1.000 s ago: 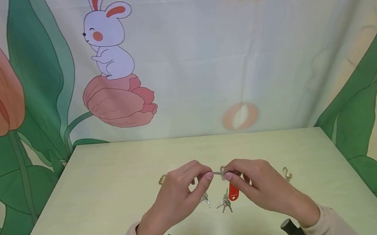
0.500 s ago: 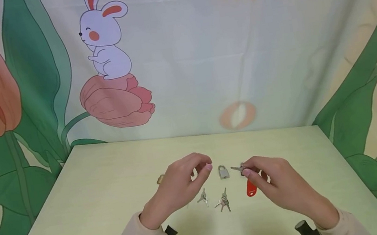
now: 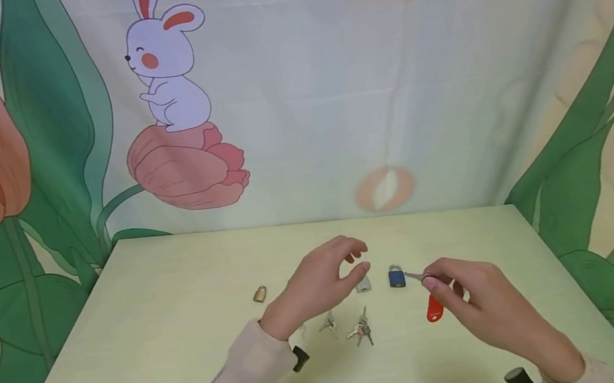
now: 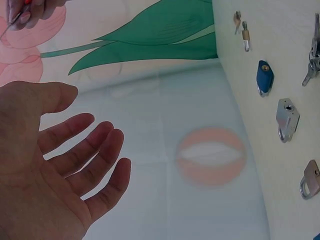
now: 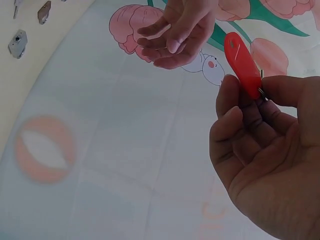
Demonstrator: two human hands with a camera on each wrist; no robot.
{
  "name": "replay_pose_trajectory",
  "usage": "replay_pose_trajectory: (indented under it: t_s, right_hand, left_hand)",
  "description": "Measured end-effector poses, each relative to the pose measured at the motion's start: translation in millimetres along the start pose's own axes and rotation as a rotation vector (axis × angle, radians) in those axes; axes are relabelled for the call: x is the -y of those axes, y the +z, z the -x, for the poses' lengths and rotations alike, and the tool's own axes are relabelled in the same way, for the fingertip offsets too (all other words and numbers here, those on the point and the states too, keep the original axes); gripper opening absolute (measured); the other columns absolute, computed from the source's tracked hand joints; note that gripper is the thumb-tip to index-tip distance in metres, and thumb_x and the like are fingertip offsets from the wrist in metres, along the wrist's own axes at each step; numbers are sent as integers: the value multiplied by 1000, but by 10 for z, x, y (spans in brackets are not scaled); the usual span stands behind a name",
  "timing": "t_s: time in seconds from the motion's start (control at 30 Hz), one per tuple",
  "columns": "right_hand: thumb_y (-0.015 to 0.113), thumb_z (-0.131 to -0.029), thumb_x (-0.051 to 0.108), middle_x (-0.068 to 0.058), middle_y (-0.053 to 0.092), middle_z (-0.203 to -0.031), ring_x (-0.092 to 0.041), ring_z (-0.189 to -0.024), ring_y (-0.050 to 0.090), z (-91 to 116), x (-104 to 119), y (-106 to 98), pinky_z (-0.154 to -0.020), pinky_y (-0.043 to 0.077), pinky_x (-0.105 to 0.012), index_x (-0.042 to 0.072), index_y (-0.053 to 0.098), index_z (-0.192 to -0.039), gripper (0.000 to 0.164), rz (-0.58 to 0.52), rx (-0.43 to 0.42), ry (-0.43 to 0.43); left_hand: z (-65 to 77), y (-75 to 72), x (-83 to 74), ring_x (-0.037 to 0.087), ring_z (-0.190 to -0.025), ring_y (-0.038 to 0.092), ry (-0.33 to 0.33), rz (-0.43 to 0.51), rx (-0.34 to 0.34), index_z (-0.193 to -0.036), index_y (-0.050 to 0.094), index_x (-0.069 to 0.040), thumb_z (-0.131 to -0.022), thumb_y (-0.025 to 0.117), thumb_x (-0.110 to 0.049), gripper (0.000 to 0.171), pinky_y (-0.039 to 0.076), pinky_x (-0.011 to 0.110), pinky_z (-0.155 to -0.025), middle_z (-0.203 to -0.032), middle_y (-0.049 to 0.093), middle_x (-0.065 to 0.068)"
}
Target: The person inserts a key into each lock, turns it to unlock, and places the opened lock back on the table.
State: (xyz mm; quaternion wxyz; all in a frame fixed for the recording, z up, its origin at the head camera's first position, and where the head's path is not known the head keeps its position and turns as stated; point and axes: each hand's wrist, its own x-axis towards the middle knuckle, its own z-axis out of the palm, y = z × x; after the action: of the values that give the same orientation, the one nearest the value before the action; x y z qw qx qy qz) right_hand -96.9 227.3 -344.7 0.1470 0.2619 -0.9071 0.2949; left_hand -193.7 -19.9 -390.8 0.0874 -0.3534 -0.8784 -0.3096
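My right hand point(image 3: 476, 290) pinches a key point(image 3: 413, 276) between thumb and fingertips, its tip pointing left. From the key hangs a red plastic tag point(image 3: 435, 308), seen larger as a red tag point(image 5: 242, 65) in the right wrist view. My left hand point(image 3: 321, 281) hovers with loosely bent fingers and holds nothing; the left wrist view shows its palm point(image 4: 55, 175) bare. It partly covers a silver padlock point(image 3: 363, 286). Just left of the key tip, in the head view, is a blue padlock point(image 3: 396, 276).
A brass padlock point(image 3: 259, 294) lies farther left on the pale table point(image 3: 186, 344). Two bunches of keys, one in the middle point(image 3: 361, 329) and one smaller bunch point(image 3: 329, 323), lie nearer me. A printed curtain point(image 3: 295, 119) hangs behind the table.
The left hand has let go of the key and moved right over the silver padlock. My right hand has carried the key and red tag to the right, uncovering the blue padlock.
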Motion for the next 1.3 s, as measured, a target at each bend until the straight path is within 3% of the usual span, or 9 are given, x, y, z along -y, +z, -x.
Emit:
replay_pose_trajectory:
  t_s: [0.33,0.67,1.0,1.3]
  right_hand:
    - [63,-96,15,20,61,-71,2,-59,50,90,-98,-53,-53,44,-19,22,65,-94,8,11,-1,40]
    - [64,-95,12,21,62,-71,3,-60,51,136,-128,-76,-54,45,-19,23,66,-95,12,15,-9,42]
    - [63,-96,14,20,63,-73,3,-62,53,181,-175,-88,-53,45,-19,22,66,-96,9,22,-18,52]
    - [63,-96,13,20,63,-73,3,-60,53,210,-203,-68,-53,45,-19,22,66,-96,10,4,-15,57]
  left_hand:
    - [-290,333,-8,12,-104,63,-4,-45,105,-128,58,-19,-97,60,-34,35,53,28,-83,-119,64,-4]
    - [-538,672,70,14,-104,63,-72,-80,188,-128,57,-18,-97,61,-35,36,53,29,-84,-118,64,-2]
    - [-699,884,193,13,-104,63,-51,-115,229,-129,58,-18,-96,62,-32,36,53,28,-83,-118,64,-2]
    - [-862,1043,326,15,-107,62,-3,-266,316,-132,58,-18,-96,63,-25,38,54,29,-85,-123,62,0]
